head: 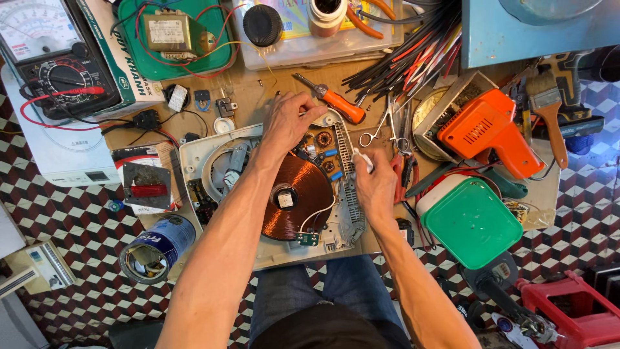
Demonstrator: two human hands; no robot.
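Left hand spread, fingertips pressing the opened induction cooker at its far edge, mid-board; right hand pinches a small white piece by the vented side (what, I can't tell). Risk: a slip could snag the thin wires beside the copper coil.

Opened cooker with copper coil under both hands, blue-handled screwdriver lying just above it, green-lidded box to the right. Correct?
Not quite: the screwdriver has an orange handle, not blue, as the head view shows. The rest holds: both hands, left and right, are on the opened cooker with the copper coil, the green-lidded box to the right.
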